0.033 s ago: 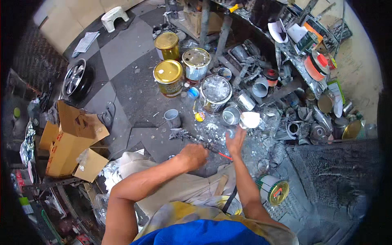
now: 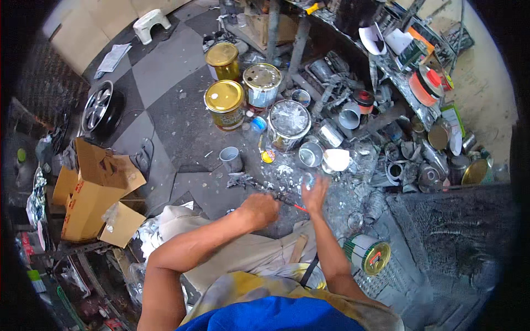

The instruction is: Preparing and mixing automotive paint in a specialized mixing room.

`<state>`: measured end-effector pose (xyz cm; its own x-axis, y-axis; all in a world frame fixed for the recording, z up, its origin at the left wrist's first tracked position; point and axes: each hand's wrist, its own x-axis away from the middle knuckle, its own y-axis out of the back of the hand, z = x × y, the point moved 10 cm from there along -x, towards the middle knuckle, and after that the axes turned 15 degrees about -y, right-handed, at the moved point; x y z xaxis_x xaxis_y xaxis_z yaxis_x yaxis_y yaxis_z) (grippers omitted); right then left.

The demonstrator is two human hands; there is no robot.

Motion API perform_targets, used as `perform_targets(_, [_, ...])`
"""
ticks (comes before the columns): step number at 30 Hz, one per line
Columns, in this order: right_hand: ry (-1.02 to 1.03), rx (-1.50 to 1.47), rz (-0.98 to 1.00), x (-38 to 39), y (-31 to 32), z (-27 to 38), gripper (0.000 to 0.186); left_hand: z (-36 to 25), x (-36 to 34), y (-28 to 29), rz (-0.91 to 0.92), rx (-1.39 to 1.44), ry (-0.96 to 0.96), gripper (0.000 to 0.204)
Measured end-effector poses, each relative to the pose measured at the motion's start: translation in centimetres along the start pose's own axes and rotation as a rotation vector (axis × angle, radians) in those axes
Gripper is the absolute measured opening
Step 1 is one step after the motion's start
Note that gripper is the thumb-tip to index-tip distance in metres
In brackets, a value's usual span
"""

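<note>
My left hand (image 2: 259, 212) is closed in a fist above my lap; its grip is turned away, so what it holds, if anything, is hidden. Just past its knuckles runs a dark thin strip with a red end (image 2: 300, 208). My right hand (image 2: 314, 194) reaches forward with thumb and fingers apart. A white cup (image 2: 335, 160) is right beyond its fingertips; whether they touch it I cannot tell. A bluish clear spot (image 2: 308, 180) shows between thumb and fingers. Left of the cup is an open silver tin (image 2: 311, 154), and a yellow round lid (image 2: 268, 156) lies nearby.
A grey cup (image 2: 231, 160) stands ahead of my left hand. Behind are gold-lidded cans (image 2: 224, 97) and a paint-smeared can (image 2: 289, 126). Scrap tins crowd the right, under a cluttered shelf (image 2: 406, 94). A green-white can (image 2: 369, 254) is by my right forearm, a cardboard box (image 2: 83, 207) at left.
The whole view has shifted slightly, moving the surroundings a little left and up. My hands keep nearly the same pose.
</note>
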<state>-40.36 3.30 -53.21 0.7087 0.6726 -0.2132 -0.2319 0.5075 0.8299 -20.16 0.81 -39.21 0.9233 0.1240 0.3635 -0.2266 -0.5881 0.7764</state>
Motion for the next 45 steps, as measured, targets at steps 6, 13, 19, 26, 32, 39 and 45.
perform_targets(6, [0.132,-0.310,0.552,5.4,-9.5,5.6,0.039,-0.7,-0.1,0.0,-0.006,0.020,-0.070,0.041])
perform_targets(13, [-0.008,0.004,1.154,10.8,-24.3,10.1,0.068,-2.3,0.7,-0.5,0.002,0.046,0.005,0.040])
perform_targets(19, [0.060,-0.208,1.172,10.2,-19.8,13.7,0.057,-3.3,2.2,1.1,0.047,0.060,-0.014,0.044])
perform_targets(26, [0.304,-0.510,0.872,7.4,7.0,17.4,0.051,-10.8,4.5,1.8,0.213,0.315,-0.380,0.049])
perform_targets(32, [0.041,-0.395,0.394,7.0,27.2,10.1,0.067,-10.4,1.9,-0.4,0.296,0.153,-0.427,0.048])
perform_targets(39, [-0.692,-0.391,-0.591,17.9,45.3,-8.1,0.019,-8.1,-1.4,-0.5,0.298,0.196,-0.412,0.048])
perform_targets(45, [-0.848,-0.057,-1.116,29.8,58.0,-18.6,0.039,-8.1,-6.3,-6.8,0.350,0.298,-0.595,0.047])
